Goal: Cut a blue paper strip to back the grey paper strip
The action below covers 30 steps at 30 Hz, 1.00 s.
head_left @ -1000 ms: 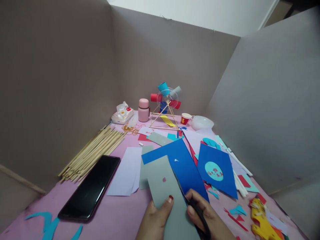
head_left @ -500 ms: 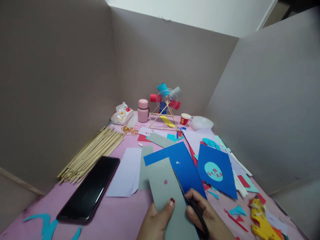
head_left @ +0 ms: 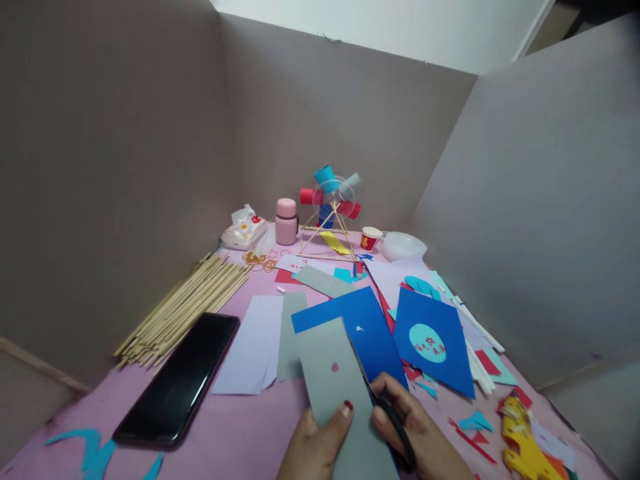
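Observation:
My left hand (head_left: 323, 440) pinches a long grey paper strip (head_left: 325, 373), its thumb flat on top. A small purple dot marks the strip. Under it lies a blue sheet (head_left: 375, 320) that sticks out to the right and top. In my right hand (head_left: 407, 427) are black-handled scissors (head_left: 397, 427), fingers around the loops. Their blades run along the grey strip's right edge, over the blue sheet; how far apart the blades stand I cannot tell.
Left lie a black phone (head_left: 177, 380), bamboo sticks (head_left: 185, 310) and white paper (head_left: 250, 343). Behind stand a stick-frame wheel (head_left: 334, 207), pink flask (head_left: 287, 223), paper cup (head_left: 371, 239) and white bowl (head_left: 404, 247). Right are a blue card (head_left: 430, 307), paper scraps (head_left: 475, 421) and a yellow tool (head_left: 523, 440).
The grey strip and blue sheet have shifted slightly right with my left hand. My right hand and the scissors stay almost in place at the strip's edge.

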Each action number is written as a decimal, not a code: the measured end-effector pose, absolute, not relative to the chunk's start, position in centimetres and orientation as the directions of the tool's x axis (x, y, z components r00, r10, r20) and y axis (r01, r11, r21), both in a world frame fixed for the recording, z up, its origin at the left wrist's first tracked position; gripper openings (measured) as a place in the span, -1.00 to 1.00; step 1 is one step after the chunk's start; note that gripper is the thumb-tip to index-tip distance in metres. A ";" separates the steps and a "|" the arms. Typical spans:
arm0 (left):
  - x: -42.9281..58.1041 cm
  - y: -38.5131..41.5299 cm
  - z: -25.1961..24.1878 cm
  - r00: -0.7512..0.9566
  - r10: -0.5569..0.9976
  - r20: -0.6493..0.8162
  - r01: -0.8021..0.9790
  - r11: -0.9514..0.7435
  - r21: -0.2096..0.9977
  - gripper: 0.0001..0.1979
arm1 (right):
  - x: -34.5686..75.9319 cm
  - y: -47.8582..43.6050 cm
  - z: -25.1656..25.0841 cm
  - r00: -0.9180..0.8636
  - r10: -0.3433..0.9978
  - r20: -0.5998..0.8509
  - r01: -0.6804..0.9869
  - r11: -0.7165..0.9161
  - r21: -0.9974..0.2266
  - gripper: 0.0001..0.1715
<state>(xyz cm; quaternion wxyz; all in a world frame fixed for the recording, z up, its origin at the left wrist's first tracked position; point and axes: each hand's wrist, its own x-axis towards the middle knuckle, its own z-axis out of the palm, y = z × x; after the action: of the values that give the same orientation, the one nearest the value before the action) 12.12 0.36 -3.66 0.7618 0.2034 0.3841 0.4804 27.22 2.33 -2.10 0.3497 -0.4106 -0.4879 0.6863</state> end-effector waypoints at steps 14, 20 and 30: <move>12.2 0.2 -3.1 0.262 0.894 -0.363 -0.572 0.447 0.688 -0.43 | 26.8 2.3 -1.9 -0.371 0.905 -0.208 -0.159 -0.283 -0.946 -0.45; 12.0 0.2 -3.0 0.282 0.875 -0.392 -0.551 0.483 0.681 -0.41 | 27.0 2.2 -1.8 -0.405 0.887 -0.220 -0.130 -0.294 -0.947 -0.52; 12.8 -0.1 -3.1 0.286 0.900 -0.328 -0.571 0.435 0.696 -0.50 | 27.0 2.4 -1.2 -0.365 0.908 -0.206 -0.103 -0.259 -0.960 -0.49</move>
<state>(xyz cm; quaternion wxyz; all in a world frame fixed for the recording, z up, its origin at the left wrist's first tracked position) 12.78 -0.13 -3.10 0.7682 0.2304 0.3570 0.4789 27.00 2.44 -1.16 0.3755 -0.4201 -0.4792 0.6730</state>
